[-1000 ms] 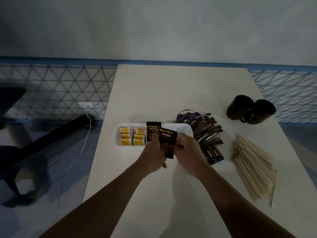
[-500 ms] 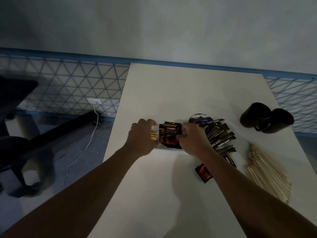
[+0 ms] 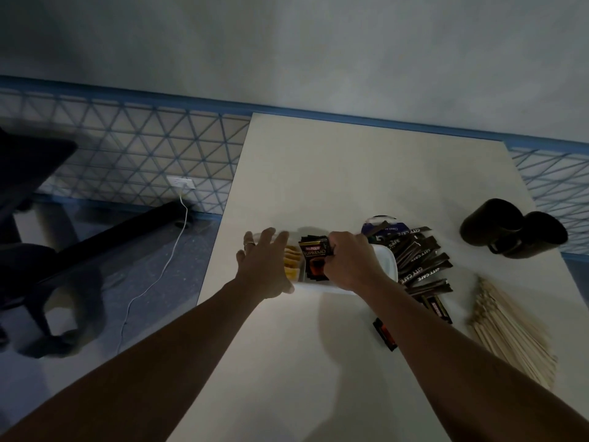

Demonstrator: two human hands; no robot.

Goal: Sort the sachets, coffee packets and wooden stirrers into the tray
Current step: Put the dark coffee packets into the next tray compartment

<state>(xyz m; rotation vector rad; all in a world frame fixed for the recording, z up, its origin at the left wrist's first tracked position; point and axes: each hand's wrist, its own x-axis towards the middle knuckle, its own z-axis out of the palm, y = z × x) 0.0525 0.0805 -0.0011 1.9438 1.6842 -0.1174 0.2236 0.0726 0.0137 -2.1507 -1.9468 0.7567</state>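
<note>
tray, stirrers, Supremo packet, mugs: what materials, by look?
Tray: probably white plastic; smooth, slightly glossy rim.
Stirrers: pale bare wood, thin matte sticks.
Supremo packet: printed foil or plastic film, faint sheen; which one is unclear.
Mugs: dark and matte; ceramic or plastic, can't tell.

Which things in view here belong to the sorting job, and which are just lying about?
Job: tray, yellow sachets, Supremo coffee packets, City Cafe sticks, wooden stirrers.
Lying about: two dark mugs, wall socket.

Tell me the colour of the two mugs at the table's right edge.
Black or very dark mugs; head view, dim light.
</note>
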